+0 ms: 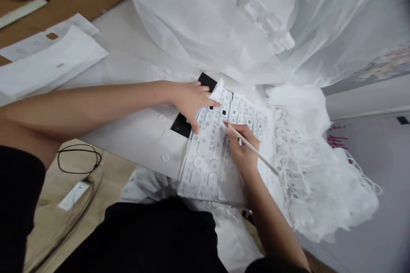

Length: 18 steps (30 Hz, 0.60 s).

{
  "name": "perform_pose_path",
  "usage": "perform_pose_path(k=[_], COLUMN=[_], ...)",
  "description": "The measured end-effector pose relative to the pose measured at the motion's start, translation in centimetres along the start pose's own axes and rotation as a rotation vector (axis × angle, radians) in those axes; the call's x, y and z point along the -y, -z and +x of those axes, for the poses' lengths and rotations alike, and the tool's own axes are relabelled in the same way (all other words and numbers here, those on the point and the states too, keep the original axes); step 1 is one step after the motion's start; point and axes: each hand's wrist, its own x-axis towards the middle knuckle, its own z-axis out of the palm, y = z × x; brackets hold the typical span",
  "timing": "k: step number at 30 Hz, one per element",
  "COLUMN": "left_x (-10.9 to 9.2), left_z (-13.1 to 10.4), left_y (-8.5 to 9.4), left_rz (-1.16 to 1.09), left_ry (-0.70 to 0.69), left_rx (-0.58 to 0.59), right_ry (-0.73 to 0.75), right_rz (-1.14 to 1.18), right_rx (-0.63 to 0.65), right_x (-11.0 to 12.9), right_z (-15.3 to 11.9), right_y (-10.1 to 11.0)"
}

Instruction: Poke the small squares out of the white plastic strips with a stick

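White sheets with many die-cut holes and ring shapes point(205, 153) lie at the near edge of the table, partly over a black plate point(181, 125). My left hand point(192, 100) lies across the sheets' far left part, fingers spread, thumb and a fingertip touching them. One strip edge curls up beside those fingers. My right hand point(245, 149) is closed round a thin pale stick-like tool point(256, 150); its tip rests at the sheet just below a square black opening. A second perforated white sheet point(246, 111) lies to the right.
A heap of white scrap strips point(320, 179) stands at the right. A translucent plastic bag point(192, 21) holding white pieces bulges at the back. Small square cutouts point(165, 158) are scattered on the grey table point(128, 59). White sheets point(54, 62) lie at the far left.
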Motion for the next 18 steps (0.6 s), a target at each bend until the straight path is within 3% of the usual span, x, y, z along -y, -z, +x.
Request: perform_pose_path(k=[5, 11, 18], left_x=[-0.3, -1.0, -0.6], left_z=[0.0, 0.2, 0.4], left_y=[-0.1, -0.2, -0.4], left_rz=[0.070, 0.207, 0.212], left_ry=[0.028, 0.042, 0.043], left_rx=[-0.008, -0.013, 0.001], right_ry=[-0.039, 0.013, 0.018], right_rz=[0.253, 0.254, 0.261], right_rx=[0.133, 0.168, 0.180], right_x=[-0.6, -1.4, -1.5], right_z=[-0.3, -0.8, -0.9], right_y=[1.5, 0.9, 1.3])
